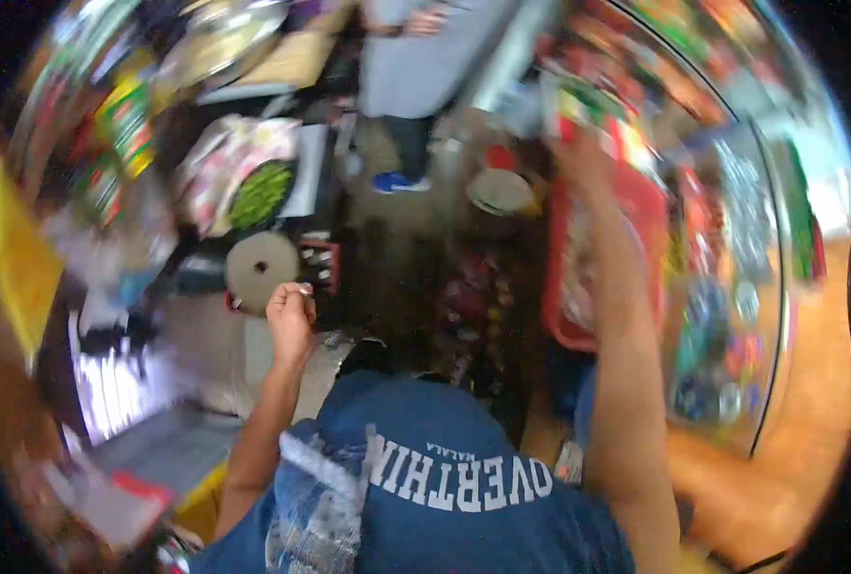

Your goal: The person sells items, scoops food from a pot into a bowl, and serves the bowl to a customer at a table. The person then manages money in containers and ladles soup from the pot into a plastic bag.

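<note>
My left hand [293, 314] is closed, fingers curled together, in front of a round beige disc [261, 268] with a dark centre hole. A small glint shows at its fingertips, too small to name. My right arm stretches forward over a red plastic basket [554, 287] with pale contents. At its end my right hand [581, 153] is blurred, close to red and green packets [605, 105]. Its fingers are smeared, so a grip cannot be made out.
Green chopped vegetables [261, 194] lie in a dark container at left. A glass case [731, 287] with bottles and packets lines the right. Ahead, a person in grey [425, 67] stands near a round pale lid [500, 189]. A yellow item [10, 258] hangs far left.
</note>
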Available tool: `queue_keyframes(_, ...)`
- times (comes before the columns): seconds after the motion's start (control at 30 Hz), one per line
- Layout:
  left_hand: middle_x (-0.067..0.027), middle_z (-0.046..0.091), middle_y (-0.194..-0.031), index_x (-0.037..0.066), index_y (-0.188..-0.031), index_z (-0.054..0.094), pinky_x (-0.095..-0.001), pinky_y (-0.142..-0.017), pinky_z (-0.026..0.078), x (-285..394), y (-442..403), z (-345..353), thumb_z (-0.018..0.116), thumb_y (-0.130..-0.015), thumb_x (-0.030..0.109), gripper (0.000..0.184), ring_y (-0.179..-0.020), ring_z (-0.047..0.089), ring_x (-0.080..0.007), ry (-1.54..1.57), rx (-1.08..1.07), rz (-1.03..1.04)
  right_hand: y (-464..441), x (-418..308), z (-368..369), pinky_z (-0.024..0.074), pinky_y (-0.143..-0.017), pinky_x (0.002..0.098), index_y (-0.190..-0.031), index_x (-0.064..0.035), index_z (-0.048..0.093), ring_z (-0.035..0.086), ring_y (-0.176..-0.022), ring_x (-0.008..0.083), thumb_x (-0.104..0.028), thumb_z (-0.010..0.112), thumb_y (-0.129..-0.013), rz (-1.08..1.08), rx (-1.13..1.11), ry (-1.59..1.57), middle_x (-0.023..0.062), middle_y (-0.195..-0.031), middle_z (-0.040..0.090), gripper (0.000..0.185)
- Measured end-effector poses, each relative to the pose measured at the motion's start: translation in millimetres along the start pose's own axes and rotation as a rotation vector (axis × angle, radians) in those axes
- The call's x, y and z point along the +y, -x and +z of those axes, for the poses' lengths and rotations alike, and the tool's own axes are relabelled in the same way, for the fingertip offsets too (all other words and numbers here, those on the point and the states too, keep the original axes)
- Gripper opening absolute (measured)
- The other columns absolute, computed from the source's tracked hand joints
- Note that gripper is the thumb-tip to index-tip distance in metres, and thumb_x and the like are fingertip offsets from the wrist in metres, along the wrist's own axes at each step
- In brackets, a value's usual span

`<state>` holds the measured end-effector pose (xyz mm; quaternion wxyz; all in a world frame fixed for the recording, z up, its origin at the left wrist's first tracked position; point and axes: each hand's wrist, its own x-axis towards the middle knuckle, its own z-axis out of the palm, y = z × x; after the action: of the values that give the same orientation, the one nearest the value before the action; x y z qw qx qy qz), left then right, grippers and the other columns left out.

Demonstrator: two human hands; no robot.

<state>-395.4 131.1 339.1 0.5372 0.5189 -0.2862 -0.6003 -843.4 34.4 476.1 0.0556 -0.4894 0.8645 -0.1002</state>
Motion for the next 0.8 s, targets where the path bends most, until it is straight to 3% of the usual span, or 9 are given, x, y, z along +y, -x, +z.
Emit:
queue_keyframes(0.17, -0.0005, 0.048, -0.063, 0.005, -0.079, 0.055, -0.0265, -0.049, 0.035, 47.7, -7.3, -146.3, 0.051, -0.09, 0.011, 0.013, -0.054, 0.043, -0.0096, -0.203, 0.521, 0.261, -109.8, 102.8, 83.9, 0.0475, -0.076, 0.0492, -0.108, -0.0041, 0.059, 0.061, -0.091, 0.0374, -0.053, 0.052, -0.087, -0.317, 0.103, 0.423, 0.0205, -0.102, 0.063, 0.053)
queue_keyframes(0.27, -0.0015, 0.049, -0.062, 0.003, -0.079, 0.054, -0.0279, -0.051, 0.037, 119.9, -4.1, -234.2, 0.049, -0.091, 0.012, 0.015, -0.055, 0.044, -0.0109, -0.533, 0.917, 0.518, -124.6, 81.7, 86.7, 0.0464, -0.075, 0.0495, -0.099, 0.0016, 0.06, 0.061, -0.09, 0.0397, -0.057, 0.055, -0.083, -0.285, -0.046, 0.259, 0.023, -0.095, 0.063, 0.061)
queue_keyframes(0.3, -0.0016, 0.049, -0.062, 0.003, -0.079, 0.054, -0.0279, -0.051, 0.038, 146.3, -8.8, -259.4, 0.049, -0.091, 0.012, 0.016, -0.055, 0.045, -0.0111, -0.622, 0.98, 0.654, -131.0, 93.8, 98.0, 0.0472, -0.062, 0.0488, -0.086, 0.0051, 0.061, 0.061, -0.072, 0.0424, -0.053, 0.065, -0.078, -0.356, 0.27, 0.189, 0.0217, -0.078, 0.064, 0.059)
queue_keyframes(0.4, -0.0021, 0.051, -0.062, 0.0, -0.082, 0.056, -0.0282, -0.053, 0.039, 211.8, -34.7, -291.9, 0.05, -0.09, 0.01, 0.014, -0.056, 0.045, -0.0102, -0.76, 0.983, 0.847, -169.8, 108.5, 81.2, 0.0474, -0.074, 0.051, -0.079, 0.0053, 0.064, 0.063, -0.082, 0.0417, -0.057, 0.058, -0.077, -0.342, 0.173, 0.372, 0.0282, -0.083, 0.064, 0.062)
queue_keyframes(0.5, -0.021, 0.062, -0.071, -0.003, -0.084, 0.059, -0.0401, -0.064, 0.048, 248.7, -80.8, -301.5, 0.049, -0.09, 0.018, 0.025, -0.067, 0.064, -0.0323, -0.983, 0.961, 0.7, -191.1, 119.5, 88.4, 0.0478, -0.07, 0.0515, -0.068, 0.0064, 0.062, 0.064, -0.075, 0.0412, -0.045, 0.061, -0.077, -0.333, 0.198, 0.19, 0.03, -0.076, 0.062, 0.052)
queue_keyframes(0.6, -0.0167, 0.068, -0.082, 0.005, -0.103, 0.063, -0.0406, -0.075, 0.051, 253.5, -171.8, -385.1, 0.048, -0.091, 0.033, 0.034, -0.081, 0.066, -0.0315, -1.918, 0.815, 0.198, -180.6, 133.2, 97.8, 0.0502, -0.066, 0.0478, -0.078, 0.0033, 0.066, 0.065, -0.075, 0.0373, -0.036, 0.06, -0.076, -0.341, 0.25, -0.062, 0.0237, -0.076, 0.066, 0.04)
queue_keyframes(0.67, -0.0124, 0.068, -0.093, 0.001, -0.105, 0.062, -0.0368, -0.075, 0.052, 246.7, -196.9, -361.2, 0.049, -0.089, 0.016, 0.026, -0.083, 0.065, -0.0213, -0.621, 0.583, 0.655, -151.0, 110.5, 96.8, 0.0509, -0.072, 0.0484, -0.086, 0.0013, 0.068, 0.065, -0.081, 0.0388, -0.042, 0.063, -0.076, -0.108, 0.234, 0.386, 0.023, -0.085, 0.067, 0.045)
queue_keyframes(0.73, -0.0105, 0.066, -0.094, 0.0, -0.106, 0.061, -0.0359, -0.075, 0.051, 244.7, -213.4, -348.9, 0.051, -0.089, 0.019, 0.027, -0.083, 0.063, -0.0198, -0.574, 0.469, 0.502, -148.8, 104.3, 87.4, 0.0502, -0.078, 0.047, -0.095, -0.0002, 0.069, 0.064, -0.089, 0.04, -0.046, 0.06, -0.079, -0.162, 0.086, 0.35, 0.0244, -0.09, 0.067, 0.049)
queue_keyframes(0.8, -0.0086, 0.065, -0.095, 0.0, -0.106, 0.061, -0.0351, -0.075, 0.05, 241.6, -221.9, -354.8, 0.053, -0.089, 0.021, 0.028, -0.083, 0.062, -0.0184, -0.525, 0.386, 0.362, -124.6, 58.8, 82.5, 0.0504, -0.078, 0.0377, -0.097, 0.0, 0.067, 0.066, -0.086, 0.0279, -0.034, 0.058, -0.087, 0.033, 0.232, 0.065, 0.0172, -0.088, 0.069, 0.037)
